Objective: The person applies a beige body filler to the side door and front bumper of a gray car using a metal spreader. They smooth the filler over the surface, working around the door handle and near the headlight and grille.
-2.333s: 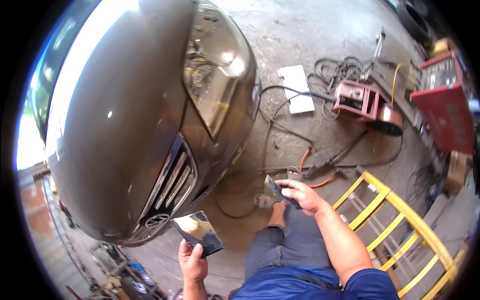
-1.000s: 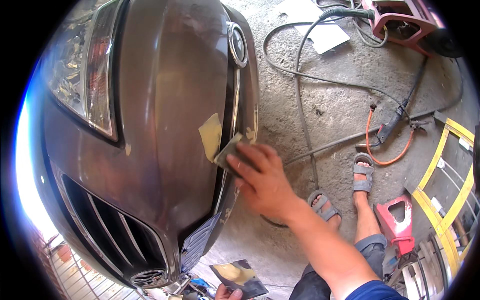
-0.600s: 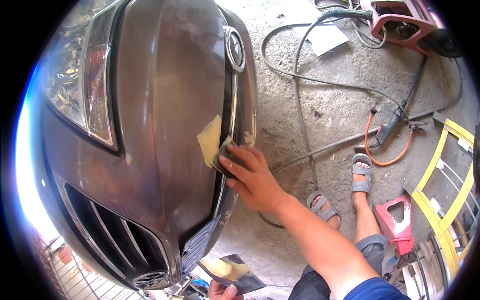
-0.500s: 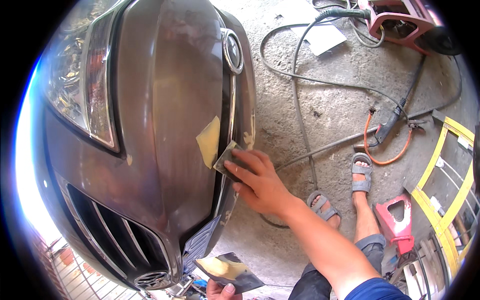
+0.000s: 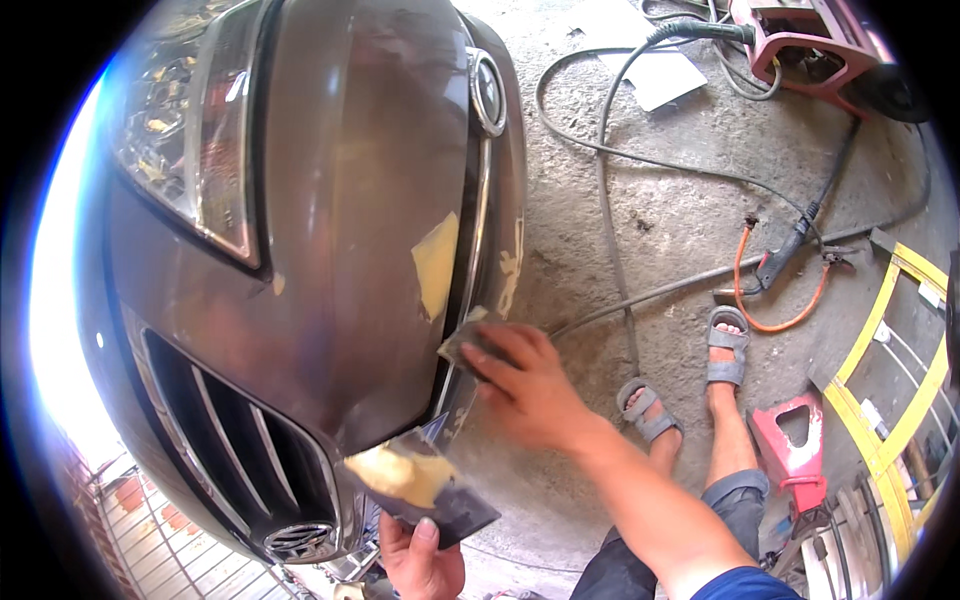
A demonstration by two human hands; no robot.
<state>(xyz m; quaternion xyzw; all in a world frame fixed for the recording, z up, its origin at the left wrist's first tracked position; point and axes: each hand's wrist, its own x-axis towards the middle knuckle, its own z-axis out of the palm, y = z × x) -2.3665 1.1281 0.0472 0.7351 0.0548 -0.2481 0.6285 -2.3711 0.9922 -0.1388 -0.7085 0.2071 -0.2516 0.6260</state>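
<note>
The brown car bumper fills the left side, with a yellow filler patch near its chrome trim strip. My right hand grips a dark flat filler spreader, pressed between thumb and fingers, just below the patch and close to the trim. Some yellowish filler shows on its tip. My left hand pinches a dark mixing board from below, thumb on top. A thick heap of yellow filler covers the board's far-left half. This board overlaps the bumper's lower corner.
The headlight and black grille are farther left. Cables loop over the concrete floor from a red machine. An orange hose, a red stand and a yellow frame lie near my sandalled feet.
My left hand has raised the board up and to the left, toward the bumper. The right hand with the spreader has drawn slightly down, away from the patch. The view has shifted a little.
</note>
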